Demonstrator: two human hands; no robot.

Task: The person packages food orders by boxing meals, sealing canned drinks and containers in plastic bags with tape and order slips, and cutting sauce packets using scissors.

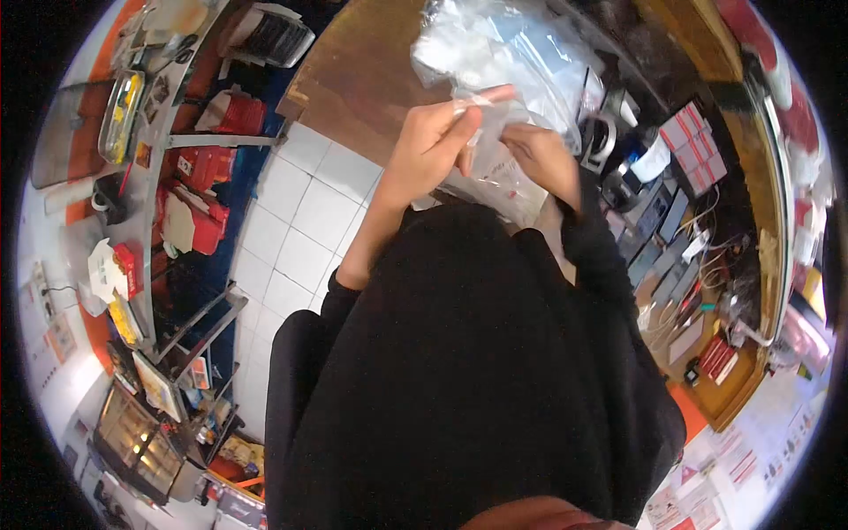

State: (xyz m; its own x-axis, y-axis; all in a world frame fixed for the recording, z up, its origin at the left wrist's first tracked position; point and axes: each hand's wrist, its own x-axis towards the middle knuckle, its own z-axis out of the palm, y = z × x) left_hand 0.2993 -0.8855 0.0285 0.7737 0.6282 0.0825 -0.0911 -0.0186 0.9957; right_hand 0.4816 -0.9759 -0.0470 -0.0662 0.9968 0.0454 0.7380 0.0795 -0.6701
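Note:
Between my two hands hangs a clear plastic bag (503,181) with some small reddish marking on it. My left hand (431,146) pinches its upper edge between thumb and fingers. On the other side, my right hand (543,159) is closed with bent fingers at the bag's right edge; its fingertips are partly hidden behind the film. Just beyond both hands lies a large crumpled heap of clear and bluish plastic bags (503,49), touching or very near the held bag.
A brown wooden surface (353,75) lies ahead, above white floor tiles (296,238). To the right, a cluttered counter carries several phone-like devices (658,212), cables (707,256) and a red-and-white box stack (693,148). Shelves with red boxes (208,168) stand at the left.

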